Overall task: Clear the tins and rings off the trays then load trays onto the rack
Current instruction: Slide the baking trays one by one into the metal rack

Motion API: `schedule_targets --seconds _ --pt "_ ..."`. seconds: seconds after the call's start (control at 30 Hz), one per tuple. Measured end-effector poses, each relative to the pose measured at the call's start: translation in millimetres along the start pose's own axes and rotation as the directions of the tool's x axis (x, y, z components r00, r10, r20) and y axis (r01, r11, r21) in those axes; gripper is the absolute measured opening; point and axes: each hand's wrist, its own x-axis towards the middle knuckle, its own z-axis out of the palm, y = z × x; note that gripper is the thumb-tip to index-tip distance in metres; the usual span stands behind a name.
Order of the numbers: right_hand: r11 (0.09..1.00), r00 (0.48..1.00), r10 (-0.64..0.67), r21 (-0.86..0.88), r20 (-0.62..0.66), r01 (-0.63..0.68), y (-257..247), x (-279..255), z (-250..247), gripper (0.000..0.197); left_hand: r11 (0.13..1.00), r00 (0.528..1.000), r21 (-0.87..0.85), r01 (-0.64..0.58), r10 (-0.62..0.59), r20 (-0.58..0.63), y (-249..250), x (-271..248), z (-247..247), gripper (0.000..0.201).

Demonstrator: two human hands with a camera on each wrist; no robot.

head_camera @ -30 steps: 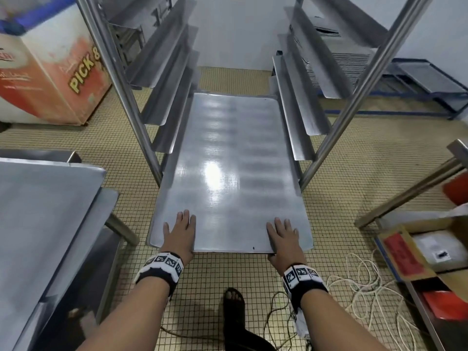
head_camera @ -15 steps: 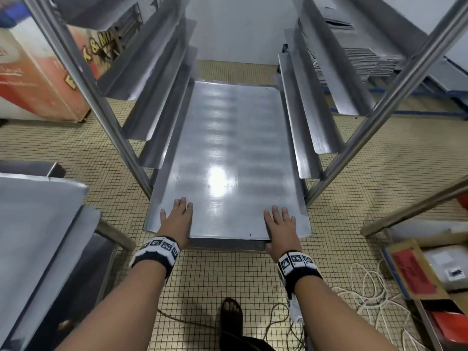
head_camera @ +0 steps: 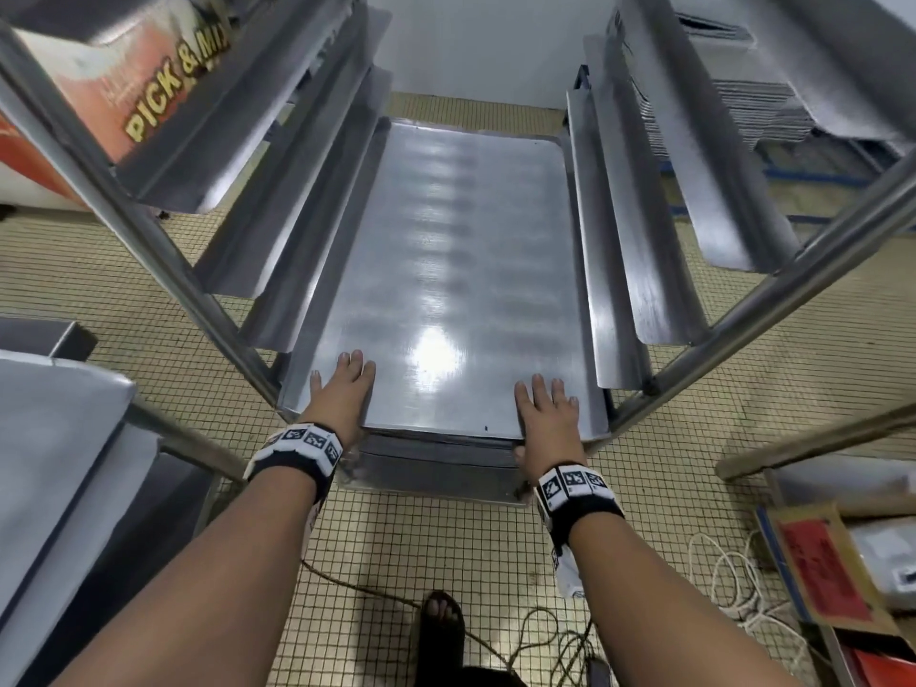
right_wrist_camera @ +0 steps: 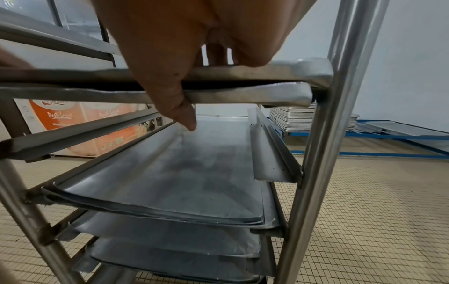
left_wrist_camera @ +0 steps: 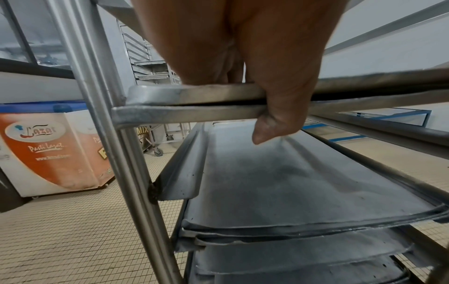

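A bare flat metal tray (head_camera: 446,270) lies on the side rails of the steel rack (head_camera: 148,250), nearly all the way in. My left hand (head_camera: 342,394) grips its near left edge, fingers flat on top. My right hand (head_camera: 545,414) grips the near right edge the same way. In the left wrist view my left hand (left_wrist_camera: 279,115) has its thumb hooked under the tray edge (left_wrist_camera: 194,92) and a second edge just beneath. The right wrist view shows my right hand (right_wrist_camera: 170,86) holding the tray edge (right_wrist_camera: 267,71) likewise. More trays (left_wrist_camera: 291,192) fill the lower rails. No tins or rings are visible.
A steel table (head_camera: 49,463) stands at my left. An orange and white freezer chest (head_camera: 124,91) sits behind the rack's left post. Cardboard boxes (head_camera: 818,562) and loose cables (head_camera: 733,577) lie on the tiled floor at right. Stacked trays (right_wrist_camera: 311,119) rest on a blue frame (right_wrist_camera: 364,134).
Both hands have pushed the tray forward, deeper into the rack. Its near edge now lies almost level with the front posts.
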Motion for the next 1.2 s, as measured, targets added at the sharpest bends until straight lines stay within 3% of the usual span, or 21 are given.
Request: schedule_targets --seconds 0.43,0.63,0.7,0.77,0.9,0.97,1.07,1.2 --pt "0.998 1.0 -0.01 -0.057 -0.016 0.009 2 34 -7 0.093 1.0 1.0 0.004 -0.029 0.029 0.012 -6 34 -20 0.102" --pt "0.992 1.0 0.005 -0.125 -0.004 -0.005 -2 36 -5 0.09 0.991 0.999 0.137 0.004 0.004 -0.052 -3 23 -14 0.083" --pt "0.992 1.0 0.02 -0.127 0.016 -0.018 -4 34 -8 0.088 0.982 0.996 0.187 0.012 0.005 -0.087 -2 11 -8 0.077" --pt "0.992 0.998 0.05 -0.12 0.031 -0.046 -8 30 -12 0.086 0.977 0.996 0.212 -0.004 0.023 -0.088 -1 -8 -2 0.084" --pt "0.99 0.993 0.095 -0.11 0.069 -0.087 -28 9 -17 0.079 0.986 0.991 0.16 -0.036 0.056 -0.119 -7 -55 6 0.089" --pt "0.99 0.994 0.088 -0.121 0.07 -0.079 -40 -7 -19 0.076 0.996 0.991 0.092 -0.022 0.034 -0.13 -13 -78 8 0.074" --pt "0.984 0.996 0.08 -0.163 0.033 -0.073 -61 -32 -26 0.058 0.995 0.995 -0.09 0.044 -0.051 -0.084 -28 -117 5 0.037" --pt "0.976 0.997 0.006 -0.219 0.071 0.009 -111 -66 -42 0.037 0.972 0.985 -0.175 0.159 -0.169 -0.045 -62 -178 0 0.034"
